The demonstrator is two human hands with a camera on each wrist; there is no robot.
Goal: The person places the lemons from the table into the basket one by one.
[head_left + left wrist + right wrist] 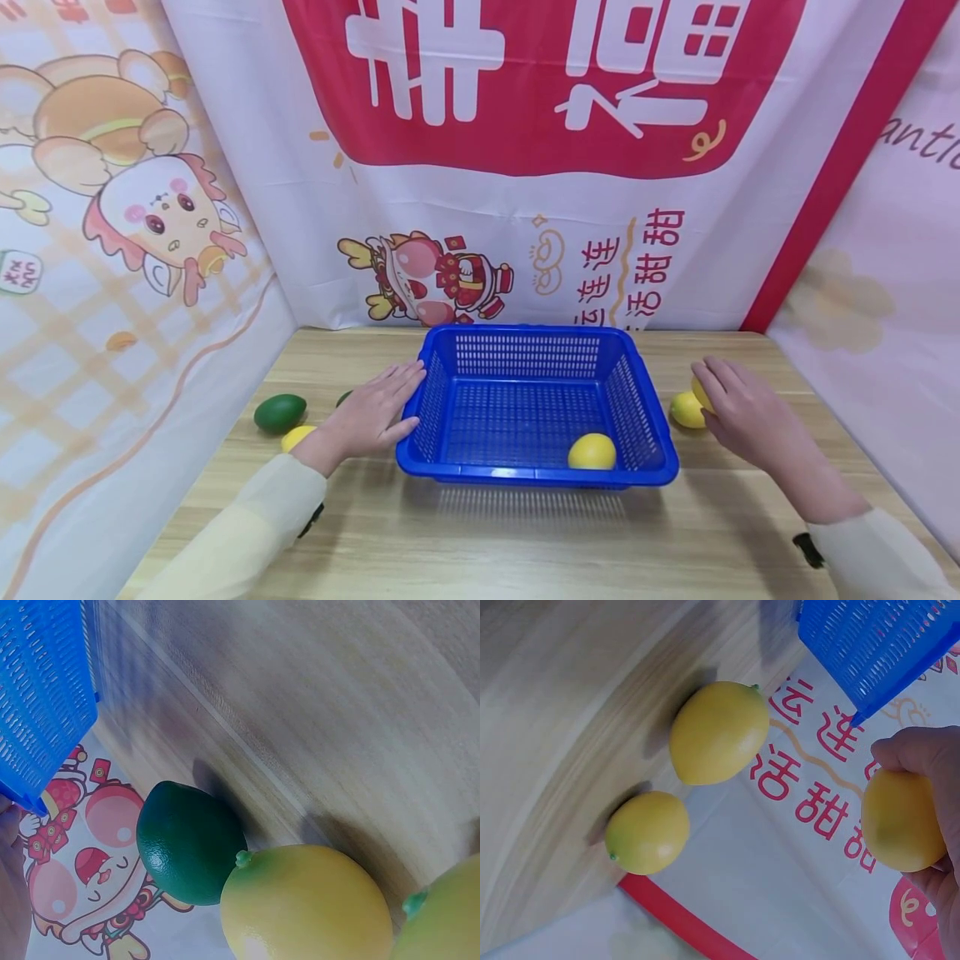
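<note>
A blue plastic basket (517, 473) stands mid-table with one lemon (592, 452) in its front right corner. My left hand (378, 408) rests against the basket's left rim, fingers extended. In my right hand (753, 412), to the right of the basket, is a lemon (902, 820), gripped between thumb and fingers above the table. Two more lemons, a larger one (720, 733) and a smaller one (646, 832), lie on the tabletop in the right wrist view. Beyond the left hand, a dark green lemon-shaped fruit (187, 844) touches a yellow lemon (307, 904).
Another dark green fruit (280, 413) lies at the table's left side, near a lemon (297, 437) partly hidden by the left forearm. Printed cloth (525, 200) hangs behind the wooden table (480, 550) and along both sides.
</note>
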